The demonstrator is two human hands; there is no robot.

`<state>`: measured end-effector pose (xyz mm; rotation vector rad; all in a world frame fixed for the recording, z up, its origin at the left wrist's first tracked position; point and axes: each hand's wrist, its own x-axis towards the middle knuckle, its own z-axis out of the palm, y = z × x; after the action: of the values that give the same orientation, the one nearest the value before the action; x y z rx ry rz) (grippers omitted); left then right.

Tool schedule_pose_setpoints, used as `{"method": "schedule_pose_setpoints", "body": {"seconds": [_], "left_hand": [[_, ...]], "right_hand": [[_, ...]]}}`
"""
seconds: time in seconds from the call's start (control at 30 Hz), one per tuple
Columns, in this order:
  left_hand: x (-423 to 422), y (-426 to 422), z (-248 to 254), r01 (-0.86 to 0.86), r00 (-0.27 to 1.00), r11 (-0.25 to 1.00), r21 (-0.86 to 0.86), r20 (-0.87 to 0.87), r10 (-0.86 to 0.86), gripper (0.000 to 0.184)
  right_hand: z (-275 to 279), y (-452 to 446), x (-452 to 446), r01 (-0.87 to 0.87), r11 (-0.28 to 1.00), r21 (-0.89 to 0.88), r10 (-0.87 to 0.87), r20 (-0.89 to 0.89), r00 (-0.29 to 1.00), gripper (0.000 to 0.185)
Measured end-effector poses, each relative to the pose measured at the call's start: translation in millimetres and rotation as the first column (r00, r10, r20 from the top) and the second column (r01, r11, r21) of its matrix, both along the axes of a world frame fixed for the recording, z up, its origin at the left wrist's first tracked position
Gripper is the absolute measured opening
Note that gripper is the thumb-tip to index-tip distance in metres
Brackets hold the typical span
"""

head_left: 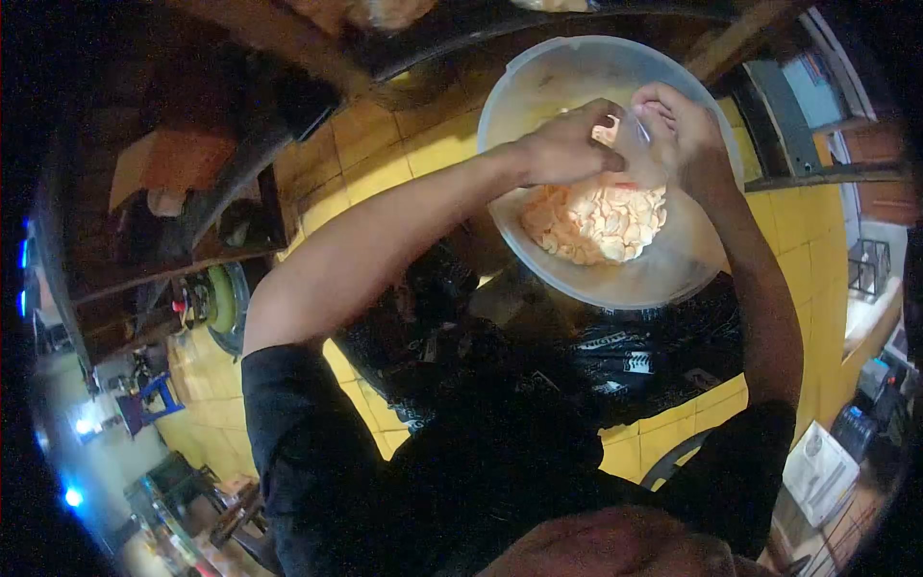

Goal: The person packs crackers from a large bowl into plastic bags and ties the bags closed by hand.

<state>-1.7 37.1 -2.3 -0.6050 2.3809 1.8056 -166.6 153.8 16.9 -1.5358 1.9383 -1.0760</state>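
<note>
Keeping both hands inside the rim looks like a sensible setup — you've got them close together at a clear plastic bag (646,159), over the big translucent bowl (673,274). Your right hand (683,125) is closed, fingers curled in and pinching the film near its top. Your left hand (575,144) is bent around the other side with thumb and fingers spread a bit, and honestly I can't tell whether it's gripping the plastic or just steadying it. The pale, flat chips (611,226) are heaped on the near side of the bowl, below the bag, so my guess is you hold it there to have the bowl under any loose bits. The bowl itself seems to rest on or just above the dark printed fabric (615,361) over your lap, which would leave both hands free for the bag, though I can't make out what takes its weight. Around you it's a yellow tiled floor (812,288), with dark wooden shelving (178,269) off to your left and a round green thing (221,293) low beside it. There's a printed white sheet (820,471) over on your right — too small to read — and a bluish light (73,497) glowing at far left.
</note>
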Motion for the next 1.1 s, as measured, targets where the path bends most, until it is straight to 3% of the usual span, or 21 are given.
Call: {"method": "schedule_pose_setpoints", "body": {"seconds": [0.1, 0.2, 0.27, 0.3, 0.37, 0.43, 0.5, 0.53, 0.63, 0.7, 0.8, 0.83, 0.87, 0.9, 0.93, 1.03, 1.1], "left_hand": [[7.3, 1.3, -1.5, -0.047, 0.997, 0.989, -0.137, -0.062, 0.039, 0.063], [13.0, 6.2, 18.4, -0.098, 0.981, 0.988, -0.118, -0.18, 0.076, 0.055], [14.0, 6.5, 23.7, -0.08, 0.953, 0.997, 0.016, -0.292, 0.081, 0.034], [11.7, 6.4, 24.3, -0.053, 0.952, 0.999, 0.014, -0.301, 0.054, 0.034], [12.7, 2.2, 29.1, -0.109, 0.96, 0.988, -0.112, -0.27, 0.075, 0.024], [15.4, 4.1, 34.4, -0.068, 0.948, 0.994, -0.091, -0.317, 0.036, 0.023], [16.8, 5.2, 40.5, -0.044, 0.962, 0.954, -0.298, -0.269, -0.04, 0.023], [18.9, 8.2, 41.0, -0.032, 0.958, 0.955, -0.294, -0.28, -0.054, 0.023], [21.7, 12.9, 37.8, -0.072, 0.921, 0.938, -0.34, -0.385, -0.069, 0.027], [20.4, 16.0, 37.4, -0.216, 0.883, 0.832, -0.51, -0.466, -0.057, 0.03], [23.1, 26.9, 44.2, -0.241, 0.896, 0.79, -0.563, -0.442, -0.042, 0.04], [24.6, 33.6, 46.7, -0.255, 0.889, 0.796, -0.549, -0.457, -0.031, 0.04], [24.5, 41.0, 50.0, -0.058, 0.939, 0.912, -0.406, -0.331, -0.088, 0.044], [25.0, 46.5, 51.6, 0.132, 0.961, 0.966, -0.221, -0.212, -0.179, 0.048], [26.6, 51.8, 52.8, 0.124, 0.96, 0.967, -0.22, -0.22, -0.174, 0.048], [30.7, 65.4, 49.5, 0.095, 0.915, 0.995, -0.035, -0.391, -0.102, 0.046], [31.3, 62.3, 46.6, 0.12, 0.87, 0.99, -0.074, -0.472, -0.141, 0.039]], "right_hand": [[-10.4, -10.2, 8.7, 0.039, 0.998, -0.044, -0.037, 0.049, 0.998, 0.018], [5.9, 2.8, 18.3, 0.084, 0.989, -0.118, -0.065, 0.163, 0.985, 0.021], [25.2, 10.6, 31.5, 0.148, 0.988, 0.034, -0.149, 0.393, 0.907, 0.025], [26.2, 14.7, 31.5, 0.175, 0.984, 0.029, -0.172, 0.385, 0.907, 0.025], [24.5, 16.9, 32.8, 0.182, 0.97, -0.164, -0.117, 0.342, 0.932, 0.027], [31.7, 26.8, 42.1, 0.228, 0.965, -0.131, -0.163, 0.382, 0.91, 0.028], [34.9, 35.0, 47.7, 0.145, 0.989, -0.043, -0.111, 0.442, 0.89, 0.028], [34.8, 40.5, 48.9, 0.168, 0.986, 0.018, -0.158, 0.455, 0.876, 0.028], [34.4, 59.1, 53.7, 0.282, 0.958, 0.055, -0.281, 0.389, 0.878, 0.029], [32.3, 68.7, 51.3, 0.35, 0.936, 0.03, -0.34, 0.329, 0.881, 0.028], [28.9, 76.5, 61.4, 0.453, 0.892, -0.016, -0.442, 0.183, 0.878, 0.026], [32.5, 77.8, 65.6, 0.491, 0.87, -0.045, -0.486, 0.088, 0.869, 0.024], [36.7, 79.3, 68.8, 0.482, 0.875, -0.047, -0.479, 0.068, 0.875, 0.024], [44.9, 78.5, 78.7, 0.478, 0.878, 0.0, -0.457, 0.295, 0.839, 0.021], [50.4, 78.2, 86.6, 0.466, 0.883, 0.047, -0.422, 0.511, 0.748, 0.019], [55.6, 80.1, 90.6, 0.388, 0.921, 0.027, -0.316, 0.631, 0.709, 0.015], [63.2, 88.7, 97.5, 0.384, 0.922, 0.057, -0.329, 0.64, 0.695, 0.016]]}}
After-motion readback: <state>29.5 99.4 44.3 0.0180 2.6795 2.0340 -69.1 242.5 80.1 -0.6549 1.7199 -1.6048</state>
